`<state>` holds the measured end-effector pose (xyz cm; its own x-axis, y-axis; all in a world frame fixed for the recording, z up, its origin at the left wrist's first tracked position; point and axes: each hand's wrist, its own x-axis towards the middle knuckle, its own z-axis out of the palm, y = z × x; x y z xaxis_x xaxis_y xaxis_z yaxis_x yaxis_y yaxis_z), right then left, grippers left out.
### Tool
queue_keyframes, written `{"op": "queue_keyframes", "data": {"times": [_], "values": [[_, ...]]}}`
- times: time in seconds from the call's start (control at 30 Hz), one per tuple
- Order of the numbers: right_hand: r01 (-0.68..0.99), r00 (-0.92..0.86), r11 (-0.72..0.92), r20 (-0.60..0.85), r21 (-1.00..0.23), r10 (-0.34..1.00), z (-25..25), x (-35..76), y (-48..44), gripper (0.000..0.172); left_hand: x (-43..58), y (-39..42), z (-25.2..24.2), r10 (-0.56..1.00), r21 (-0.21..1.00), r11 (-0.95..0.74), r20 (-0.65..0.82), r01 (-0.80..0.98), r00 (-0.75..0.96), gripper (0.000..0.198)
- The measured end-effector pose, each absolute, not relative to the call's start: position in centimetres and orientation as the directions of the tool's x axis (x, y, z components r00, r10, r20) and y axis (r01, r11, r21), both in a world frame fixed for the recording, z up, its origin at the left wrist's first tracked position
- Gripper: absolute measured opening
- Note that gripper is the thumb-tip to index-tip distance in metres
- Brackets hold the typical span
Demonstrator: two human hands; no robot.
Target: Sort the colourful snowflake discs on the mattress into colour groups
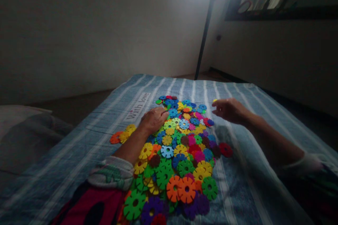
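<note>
A long heap of flat plastic flower-shaped notched discs point(182, 153) lies on a striped blue cloth point(105, 126), in green, yellow, orange, blue, purple, red and pink. My left hand point(155, 119) rests at the heap's left edge, its fingers bent and closed around a green disc point(168, 107) that shows at the tips. Right of the heap, my right hand point(228, 110) is held above the cloth with its fingers curled together. A small piece of a yellow disc point(215, 100) shows at its fingertips; the rest is hidden behind them.
Several yellow discs point(130, 130) and an orange disc point(115, 137) lie left of my left forearm. One red disc point(226, 150) sits at the heap's right edge. A dark pole point(204, 38) stands beyond the far edge, under a bright light. Pale fabric point(23, 126) lies at the left.
</note>
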<state>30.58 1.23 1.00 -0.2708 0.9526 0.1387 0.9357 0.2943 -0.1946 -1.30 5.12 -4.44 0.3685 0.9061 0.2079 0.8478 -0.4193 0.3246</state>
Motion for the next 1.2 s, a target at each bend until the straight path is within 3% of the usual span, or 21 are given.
{"op": "queue_keyframes", "data": {"times": [0.13, 0.37, 0.7, 0.93, 1.2], "values": [[0.830, -0.379, 0.439, 0.229, -0.344, 0.897, -1.3, 30.2, -5.8, 0.020, -1.4, 5.2, -4.6, 0.906, 0.335, -0.417, 0.219, 0.845, 0.361, 0.035], [0.748, -0.431, 0.504, 0.260, -0.432, 0.864, -1.1, 28.0, -11.4, 0.015, -1.3, 5.2, -4.5, 0.904, 0.317, -0.419, 0.227, 0.851, 0.361, 0.037], [0.769, -0.568, 0.582, 0.135, -0.264, 0.812, -2.1, 24.9, -12.8, 0.016, -1.3, 5.3, -4.7, 0.907, 0.311, -0.412, 0.226, 0.857, 0.354, 0.037], [0.765, -0.591, 0.596, 0.103, -0.243, 0.800, -3.8, 24.5, -12.5, 0.021, -1.2, 5.2, -4.8, 0.908, 0.367, -0.408, 0.257, 0.836, 0.330, 0.032], [0.803, -0.553, 0.550, 0.057, -0.229, 0.831, -3.8, 24.1, -12.7, 0.025, -1.1, 5.1, -4.6, 0.912, 0.325, -0.402, 0.225, 0.856, 0.343, 0.037]]}}
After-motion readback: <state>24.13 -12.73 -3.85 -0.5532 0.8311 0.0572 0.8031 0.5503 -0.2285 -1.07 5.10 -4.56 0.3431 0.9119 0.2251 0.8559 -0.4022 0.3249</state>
